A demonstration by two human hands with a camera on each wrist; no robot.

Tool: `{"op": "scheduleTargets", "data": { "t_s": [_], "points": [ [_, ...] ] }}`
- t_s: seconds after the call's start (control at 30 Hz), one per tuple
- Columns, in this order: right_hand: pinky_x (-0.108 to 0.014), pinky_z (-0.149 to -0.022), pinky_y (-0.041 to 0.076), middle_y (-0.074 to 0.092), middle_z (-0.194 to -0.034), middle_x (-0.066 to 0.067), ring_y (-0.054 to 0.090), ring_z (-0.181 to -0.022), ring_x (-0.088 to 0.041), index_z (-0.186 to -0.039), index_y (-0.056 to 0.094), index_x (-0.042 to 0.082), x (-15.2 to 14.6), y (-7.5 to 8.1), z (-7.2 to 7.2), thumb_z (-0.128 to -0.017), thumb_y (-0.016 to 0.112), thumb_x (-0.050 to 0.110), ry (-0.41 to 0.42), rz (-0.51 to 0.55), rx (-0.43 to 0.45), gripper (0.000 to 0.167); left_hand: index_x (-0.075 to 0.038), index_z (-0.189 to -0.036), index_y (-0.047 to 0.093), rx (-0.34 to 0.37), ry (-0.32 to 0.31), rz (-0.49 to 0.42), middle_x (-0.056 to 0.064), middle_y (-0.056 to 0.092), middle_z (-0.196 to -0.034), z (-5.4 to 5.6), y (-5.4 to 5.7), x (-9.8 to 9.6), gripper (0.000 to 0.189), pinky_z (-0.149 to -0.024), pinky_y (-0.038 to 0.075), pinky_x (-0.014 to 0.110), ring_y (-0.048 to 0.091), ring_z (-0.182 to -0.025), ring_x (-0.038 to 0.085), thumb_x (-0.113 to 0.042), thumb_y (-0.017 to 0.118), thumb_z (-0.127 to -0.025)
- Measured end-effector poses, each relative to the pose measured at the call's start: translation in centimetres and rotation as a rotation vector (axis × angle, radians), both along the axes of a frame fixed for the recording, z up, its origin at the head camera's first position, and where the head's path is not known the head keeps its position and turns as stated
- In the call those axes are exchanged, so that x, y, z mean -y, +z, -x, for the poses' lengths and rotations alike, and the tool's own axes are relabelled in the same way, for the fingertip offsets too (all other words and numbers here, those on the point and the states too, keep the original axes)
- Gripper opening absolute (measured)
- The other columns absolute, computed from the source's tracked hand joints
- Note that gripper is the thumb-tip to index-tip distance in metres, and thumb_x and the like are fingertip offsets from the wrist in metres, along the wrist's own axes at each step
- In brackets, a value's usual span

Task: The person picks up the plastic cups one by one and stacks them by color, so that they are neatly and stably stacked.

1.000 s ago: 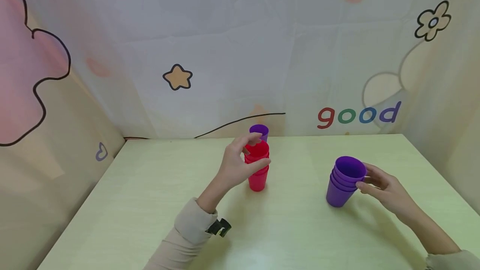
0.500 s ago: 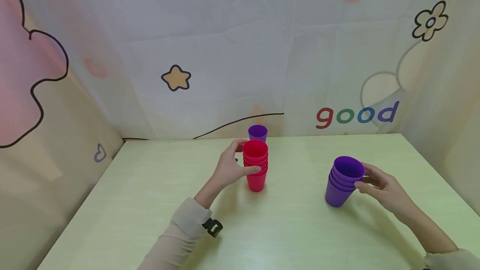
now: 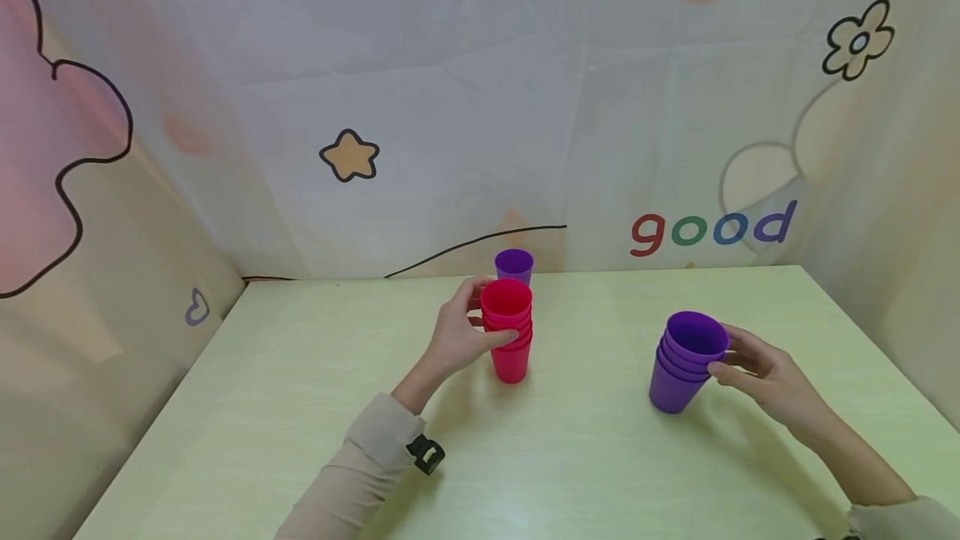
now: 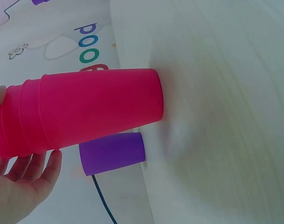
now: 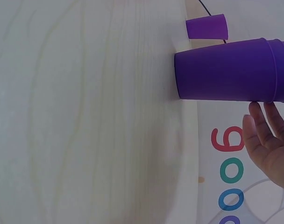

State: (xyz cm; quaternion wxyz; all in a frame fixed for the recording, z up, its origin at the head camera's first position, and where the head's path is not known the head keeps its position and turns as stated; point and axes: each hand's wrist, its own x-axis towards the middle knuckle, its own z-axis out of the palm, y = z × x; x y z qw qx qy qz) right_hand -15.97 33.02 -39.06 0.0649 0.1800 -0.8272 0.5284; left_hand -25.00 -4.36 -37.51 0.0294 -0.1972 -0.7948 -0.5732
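Near the middle of the table, my left hand grips a nested stack of red cups, thumb across the front and fingers at the far side. In the left wrist view the red stack has its base at the tabletop; whether it touches cannot be told. My right hand holds a nested stack of purple cups by its upper right side, thumb near the rims. Fingers lie along the purple stack in the right wrist view. Both stacks have their mouths up.
A single purple cup stands behind the red stack, partly hidden by it, near the back edge of the pale table. A printed cloth hangs behind the table and at its sides.
My left hand has come from in front of the red stack's mouth to its left side and closed round it. My right hand keeps its hold on the purple stack.
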Motion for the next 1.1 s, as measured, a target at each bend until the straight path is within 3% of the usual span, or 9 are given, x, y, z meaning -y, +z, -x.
{"op": "scheduleTargets", "data": {
  "t_s": [0.2, 0.7, 1.1],
  "points": [
    [-0.019, -0.072, 0.049, 0.057, -0.106, 0.02, 0.056, -0.093, 0.003, -0.131, 0.044, 0.007, 0.0, 0.0, 0.0, -0.089, 0.053, 0.0, -0.003, 0.006, 0.004, 0.043, -0.012, -0.127, 0.044, -0.024, 0.023, -0.002, 0.006, 0.055, -0.115, 0.1, -0.1, 0.8, 0.066, -0.076, 0.05, 0.034, 0.052, -0.104, 0.023, -0.009, 0.078, -0.071],
    [-0.019, -0.072, 0.049, 0.055, -0.107, 0.021, 0.055, -0.093, 0.004, -0.131, 0.041, 0.001, 0.0, -0.1, 0.1, -0.09, 0.054, 0.003, -0.025, -0.022, 0.027, 0.044, -0.011, -0.125, 0.045, -0.014, 0.128, 0.045, 0.005, 0.056, -0.113, 0.8, -0.2, 4.4, 0.063, -0.074, 0.05, 0.033, 0.052, -0.102, 0.021, -0.008, 0.077, -0.071],
    [-0.019, -0.072, 0.049, 0.055, -0.106, 0.022, 0.054, -0.093, 0.005, -0.131, 0.041, 0.003, 0.1, -0.1, 0.1, -0.09, 0.054, 0.004, -0.034, -0.029, 0.043, 0.043, -0.013, -0.127, 0.044, -0.013, 0.154, 0.076, 0.005, 0.056, -0.114, 0.7, 0.0, 6.3, 0.066, -0.075, 0.049, 0.032, 0.052, -0.102, 0.023, -0.009, 0.078, -0.07]
  ]
}}
